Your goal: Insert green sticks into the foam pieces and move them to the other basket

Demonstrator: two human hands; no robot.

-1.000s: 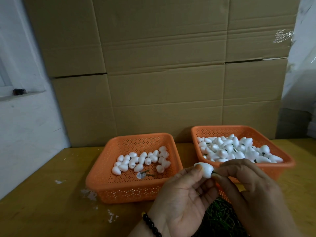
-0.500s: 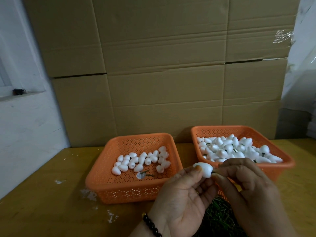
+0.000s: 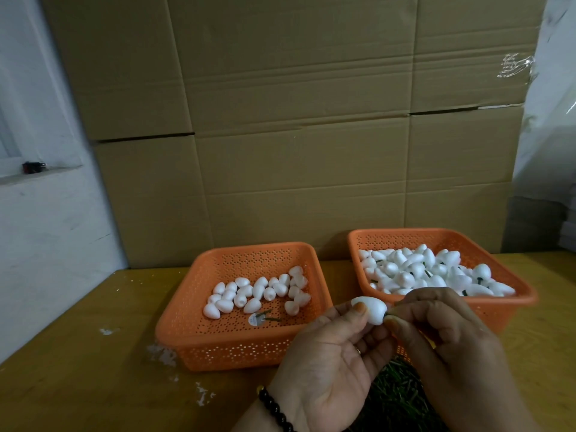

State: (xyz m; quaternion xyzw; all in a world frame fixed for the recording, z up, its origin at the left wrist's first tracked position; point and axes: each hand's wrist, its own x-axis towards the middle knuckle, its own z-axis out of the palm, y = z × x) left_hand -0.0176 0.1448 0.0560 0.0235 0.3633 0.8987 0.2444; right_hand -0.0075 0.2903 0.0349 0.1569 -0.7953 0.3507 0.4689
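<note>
My left hand (image 3: 324, 366) pinches a white egg-shaped foam piece (image 3: 372, 308) between thumb and fingers. My right hand (image 3: 442, 341) presses a green stick (image 3: 387, 314) into the piece's right end; only a sliver of the stick shows. The left orange basket (image 3: 237, 341) holds several plain foam pieces (image 3: 258, 291) and a couple of loose green sticks. The right orange basket (image 3: 517, 294) is piled with foam pieces (image 3: 430, 272), some with green sticks showing. A heap of green sticks (image 3: 396, 397) lies under my hands.
Stacked cardboard boxes (image 3: 296, 135) form a wall right behind both baskets. The wooden table (image 3: 78, 363) carries white foam crumbs (image 3: 162, 353) near the left basket. A white wall with a ledge stands at the left.
Both hands stay nearly still, holding the foam piece and stick together. The baskets have not moved.
</note>
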